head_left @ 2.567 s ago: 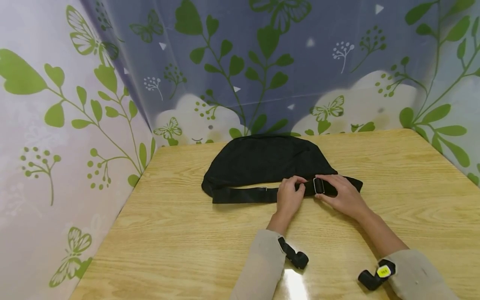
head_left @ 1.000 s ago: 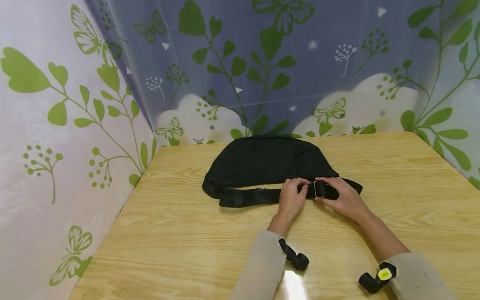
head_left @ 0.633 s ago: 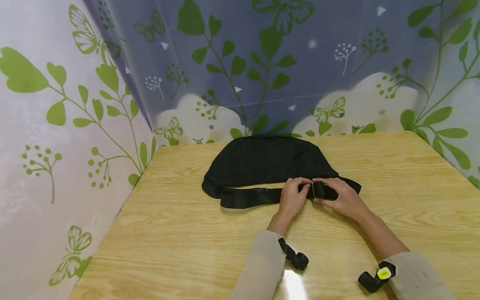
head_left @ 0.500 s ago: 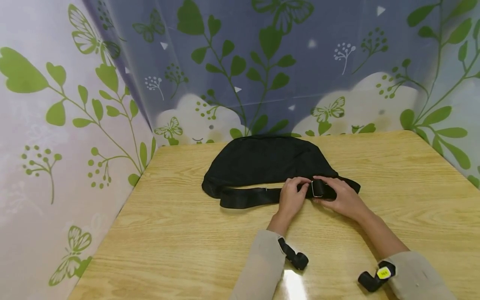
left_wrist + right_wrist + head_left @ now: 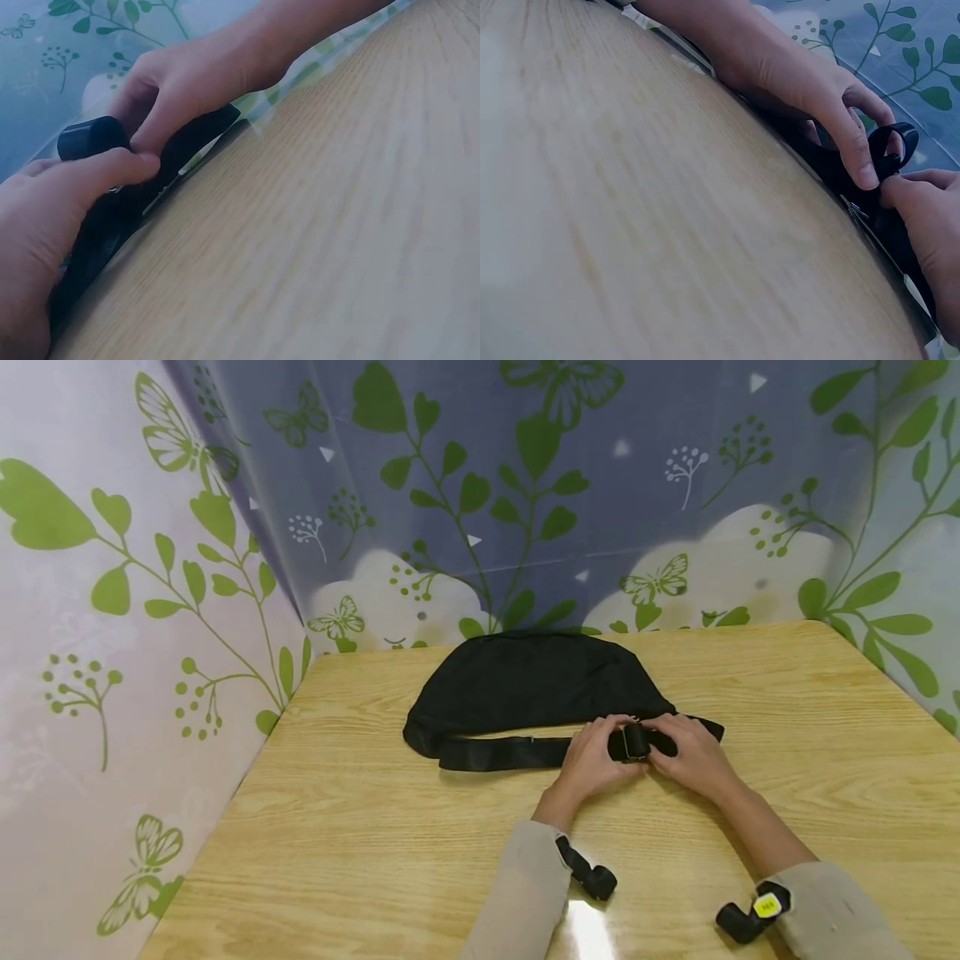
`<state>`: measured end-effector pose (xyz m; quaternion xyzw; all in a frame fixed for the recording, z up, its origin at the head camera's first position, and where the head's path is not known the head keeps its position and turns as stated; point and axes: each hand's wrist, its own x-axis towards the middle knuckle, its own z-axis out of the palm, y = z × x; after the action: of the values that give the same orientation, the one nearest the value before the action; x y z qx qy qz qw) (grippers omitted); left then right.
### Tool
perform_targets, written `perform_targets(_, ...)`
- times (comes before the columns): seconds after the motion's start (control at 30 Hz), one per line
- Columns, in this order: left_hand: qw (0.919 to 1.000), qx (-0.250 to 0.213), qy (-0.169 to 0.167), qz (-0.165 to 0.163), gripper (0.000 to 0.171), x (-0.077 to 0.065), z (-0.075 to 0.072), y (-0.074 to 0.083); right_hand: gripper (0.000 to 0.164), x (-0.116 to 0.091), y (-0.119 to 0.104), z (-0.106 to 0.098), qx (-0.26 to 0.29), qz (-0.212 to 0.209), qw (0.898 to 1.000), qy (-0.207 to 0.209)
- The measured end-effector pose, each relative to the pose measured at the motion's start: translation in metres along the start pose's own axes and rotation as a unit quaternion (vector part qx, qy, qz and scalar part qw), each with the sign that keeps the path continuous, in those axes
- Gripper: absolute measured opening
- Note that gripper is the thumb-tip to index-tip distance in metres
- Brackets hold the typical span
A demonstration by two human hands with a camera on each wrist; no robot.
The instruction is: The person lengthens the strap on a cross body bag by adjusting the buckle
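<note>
A black waist bag (image 5: 540,681) lies on the table, its flat strap (image 5: 495,753) running along the near side. My left hand (image 5: 588,764) pinches the strap and the edges of the metal slide buckle (image 5: 628,743) between thumb and fingers. Right beside it, my right hand (image 5: 693,758) pinches the same spot from the other side, thumb tips nearly meeting. A small loop of strap (image 5: 904,139) stands up out of the buckle between the hands; the left wrist view shows this raised loop (image 5: 91,138) too.
The wooden table (image 5: 360,843) reaches back to a printed curtain (image 5: 442,468) with leaves and butterflies. Black bands with curled ends (image 5: 596,881) are worn at both sleeves, the right one bearing a yellow label (image 5: 767,906).
My left hand has slid right along the strap, its fingers now at the buckle. My right hand's thumb and fingertips have shifted slightly right, off the buckle's left side. The bag stays put.
</note>
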<state>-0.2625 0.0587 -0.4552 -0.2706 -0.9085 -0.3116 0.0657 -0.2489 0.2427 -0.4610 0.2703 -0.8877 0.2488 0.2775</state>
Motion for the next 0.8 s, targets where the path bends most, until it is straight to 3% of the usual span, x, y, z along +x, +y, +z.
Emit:
perform_targets(0.27, 0.9998, -0.005, 0.015, -0.014, 0.055, 0.0005, 0.0014, -0.0009, 0.026, 0.0014, 0.0013, 0.0020, 0.017, -0.018, 0.998, 0.052)
perform_targets(0.5, 0.9994, -0.013, 0.013, -0.030, 0.057, 0.0014, 0.0018, -0.0007, 0.022, 0.0026, -0.0005, 0.0021, 0.007, -0.016, 0.998, 0.067)
perform_targets(0.8, 0.9969, 0.023, 0.065, -0.038, 0.053, 0.0012, 0.0007, -0.0007, 0.020, 0.0038, -0.0012, 0.0020, -0.006, 0.016, 0.997, 0.070)
